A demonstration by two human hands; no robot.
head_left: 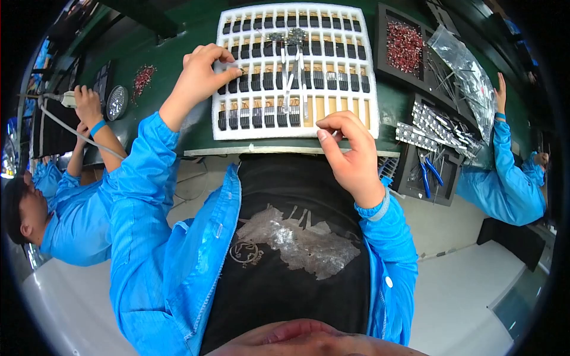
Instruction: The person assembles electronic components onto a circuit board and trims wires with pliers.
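Note:
A white foam tray (297, 135) in front of me has rows of narrow compartments. Most hold small black blocks (257, 117) with thin copper-coloured wires; several at the near right show bare tan bottoms. Two small circuit boards (295, 37) with long pale strips (288, 83) lie across the middle. My left hand (202, 72) hovers at the tray's left side, thumb and index finger apart, nothing visible between them. At the near right edge is my right hand (354, 151), fingers bent, index and thumb slightly apart, with nothing seen in it.
Right of the tray stand a black tray of small red parts (405, 50), a clear plastic bag (466, 74), strips of white boards (436, 127) and blue-handled pliers (426, 178). Loose red parts (143, 78) and a round lamp (117, 102) lie left. Co-workers in blue sit on both sides.

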